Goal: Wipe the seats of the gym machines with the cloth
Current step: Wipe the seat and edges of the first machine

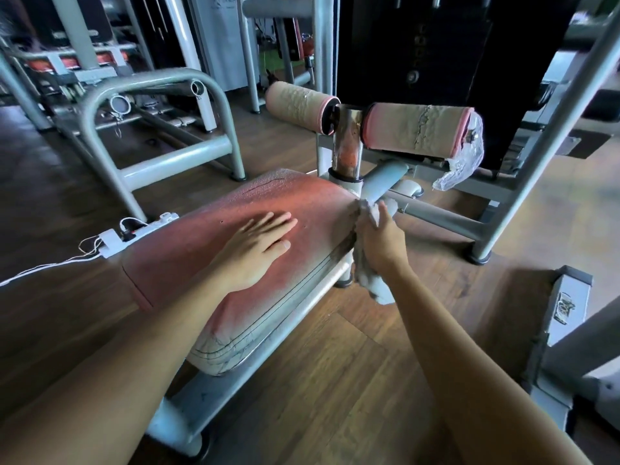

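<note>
1. The cloth [369, 283] is a scrunched grey rag. It sits against the right side edge of the seat [208, 250], up near the far end, with a tail hanging down past the frame.
2. The right hand [380, 243] has it bunched in curled fingers and presses it onto that edge.
3. The left hand [255, 250] lies flat on top of the seat, fingers straight and a bit spread, holding nothing.
4. The seat itself is a long pink pad, pretty worn, cracked and faded pale at the near end.
5. Just past it, a chrome post [347, 146] carries 2 roller pads [416, 129], both cracked. Torn plastic wrap [463, 166] hangs off the right 1.
6. A white power strip [134, 233] lies on the wooden floor [352, 364] just left of the seat.
</note>
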`<state>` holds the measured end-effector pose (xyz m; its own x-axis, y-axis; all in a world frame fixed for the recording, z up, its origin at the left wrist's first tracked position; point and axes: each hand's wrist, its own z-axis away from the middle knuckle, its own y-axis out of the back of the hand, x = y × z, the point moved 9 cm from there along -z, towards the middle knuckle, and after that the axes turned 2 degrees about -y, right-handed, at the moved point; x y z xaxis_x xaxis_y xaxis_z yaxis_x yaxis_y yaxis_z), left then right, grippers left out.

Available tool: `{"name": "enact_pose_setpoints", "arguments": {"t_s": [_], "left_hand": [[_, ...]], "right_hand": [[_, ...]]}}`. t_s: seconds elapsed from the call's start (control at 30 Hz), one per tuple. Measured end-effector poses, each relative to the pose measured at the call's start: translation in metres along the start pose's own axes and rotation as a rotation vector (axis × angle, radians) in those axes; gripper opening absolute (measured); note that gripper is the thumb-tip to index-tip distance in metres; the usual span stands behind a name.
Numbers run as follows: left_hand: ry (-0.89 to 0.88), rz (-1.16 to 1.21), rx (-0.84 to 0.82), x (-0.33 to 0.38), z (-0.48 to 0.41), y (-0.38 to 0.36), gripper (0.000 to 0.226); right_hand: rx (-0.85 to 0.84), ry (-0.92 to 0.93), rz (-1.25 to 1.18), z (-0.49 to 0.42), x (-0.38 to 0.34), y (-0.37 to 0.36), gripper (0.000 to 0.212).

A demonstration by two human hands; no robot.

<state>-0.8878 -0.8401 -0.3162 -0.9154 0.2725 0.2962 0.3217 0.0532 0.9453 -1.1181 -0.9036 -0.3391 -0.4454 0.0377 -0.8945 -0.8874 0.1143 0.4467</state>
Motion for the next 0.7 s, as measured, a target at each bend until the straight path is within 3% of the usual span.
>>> {"name": "enact_pose_setpoints", "arguments": {"t_s": [0.17,0.23,0.33,0.4,0.5,0.6,0.7], "left_hand": [[0.017,0.091,0.058,-0.009,-0.002,0.001,0.048],[-0.006,0.137,0.090,-0.011,-0.003,0.002,0.048],[-0.057,0.134,0.115,-0.011,-0.005,0.007,0.048],[-0.087,0.052,0.106,-0.012,-0.008,0.014,0.046],[-0.068,0.008,0.155,-0.028,-0.021,0.027,0.039],[-0.002,0.036,0.208,-0.041,-0.019,0.028,0.046],[-0.002,-0.014,0.149,-0.035,-0.015,0.019,0.051]], "right_hand": [[0.188,0.197,0.096,0.000,-0.039,0.037,0.041],[0.162,0.334,0.221,-0.008,-0.065,0.024,0.037],[-0.009,0.480,0.489,-0.033,-0.077,-0.025,0.037],[-0.083,0.460,0.648,-0.047,-0.063,-0.050,0.040],[-0.008,0.439,0.726,-0.046,-0.049,-0.054,0.048],[0.082,0.357,0.710,-0.038,-0.048,-0.046,0.044],[0.113,0.315,0.625,-0.036,-0.053,-0.042,0.046]]}}
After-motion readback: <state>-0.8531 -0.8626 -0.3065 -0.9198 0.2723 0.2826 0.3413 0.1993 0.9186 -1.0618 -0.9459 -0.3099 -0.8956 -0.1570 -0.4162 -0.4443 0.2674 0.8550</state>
